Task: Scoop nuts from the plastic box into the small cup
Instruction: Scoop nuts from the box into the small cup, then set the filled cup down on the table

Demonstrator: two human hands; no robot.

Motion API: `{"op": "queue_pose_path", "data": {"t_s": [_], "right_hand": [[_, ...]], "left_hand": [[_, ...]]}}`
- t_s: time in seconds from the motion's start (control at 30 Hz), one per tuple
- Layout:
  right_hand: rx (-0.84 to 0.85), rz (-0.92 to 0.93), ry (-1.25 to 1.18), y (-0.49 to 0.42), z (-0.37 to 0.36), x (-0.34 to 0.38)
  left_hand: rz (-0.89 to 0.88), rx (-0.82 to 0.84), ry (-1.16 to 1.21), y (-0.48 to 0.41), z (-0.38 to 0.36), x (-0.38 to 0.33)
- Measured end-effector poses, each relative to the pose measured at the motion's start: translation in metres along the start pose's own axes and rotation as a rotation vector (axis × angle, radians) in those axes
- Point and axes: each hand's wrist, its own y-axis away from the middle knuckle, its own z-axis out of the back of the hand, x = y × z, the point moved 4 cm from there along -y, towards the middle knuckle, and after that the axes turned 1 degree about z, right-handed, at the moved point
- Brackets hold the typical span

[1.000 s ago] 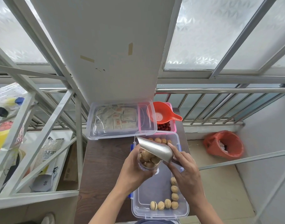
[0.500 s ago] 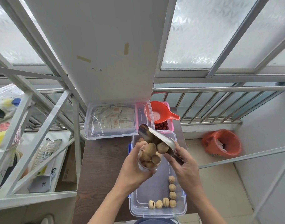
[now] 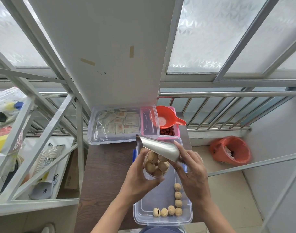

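Left hand [image 3: 140, 180] gripping cup [image 3: 156, 167], dark table [image 3: 107, 165]

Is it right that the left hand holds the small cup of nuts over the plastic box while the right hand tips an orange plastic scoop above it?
Not quite. The scoop in the right hand is shiny metal, not orange plastic, as the head view shows. The rest holds: the left hand holds the small cup of nuts over the plastic box.

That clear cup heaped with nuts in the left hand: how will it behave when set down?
The small cup is heaped past its rim, so top nuts may roll off. Its clear plastic wall looks thin, so it may flex. The load probably sits high, so it could tip.
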Motion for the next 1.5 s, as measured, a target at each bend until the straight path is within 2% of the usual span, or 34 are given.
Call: {"op": "queue_pose_path", "data": {"t_s": [0.2,0.37,0.53,0.67,0.73,0.83,0.9,0.97,1.03,1.2,1.4,1.5], "right_hand": [[0.001,0.006,-0.022,-0.003,0.002,0.006],[0.021,0.052,0.036,-0.002,-0.005,0.013],[-0.003,-0.015,0.031,0.003,-0.012,0.01],[-0.064,-0.314,-0.313,0.006,-0.011,0.006],[-0.069,-0.431,-0.402,0.008,-0.013,-0.004],[0.063,-0.729,-0.449,0.02,-0.033,-0.041],[0.215,-0.984,-0.465,0.04,-0.056,-0.067],[0.37,-1.135,-0.436,0.064,-0.082,-0.086],[0.453,-1.169,-0.395,0.081,-0.107,-0.1],[0.462,-1.244,-0.355,0.091,-0.144,-0.11],[0.49,-1.088,-0.37,0.092,-0.152,-0.109],[0.581,-1.025,-0.268,0.095,-0.141,-0.105]], "left_hand": [[-0.014,0.002,-0.006,0.001,0.005,-0.001],[0.064,-0.012,-0.015,0.002,0.007,0.008],[0.092,-0.003,0.013,0.001,0.008,0.009],[0.079,-0.013,0.058,0.001,0.013,0.008],[0.101,-0.027,0.089,0.002,0.017,0.011],[0.092,-0.075,0.066,0.005,0.028,0.02],[0.107,-0.117,0.059,0.008,0.039,0.03],[0.123,-0.171,0.044,0.011,0.053,0.039],[0.12,-0.235,0.008,0.014,0.066,0.048],[0.18,-0.333,-0.092,0.022,0.082,0.093],[0.325,-0.362,-0.104,0.029,0.067,0.154],[0.339,-0.379,-0.111,0.029,0.061,0.162]]}}
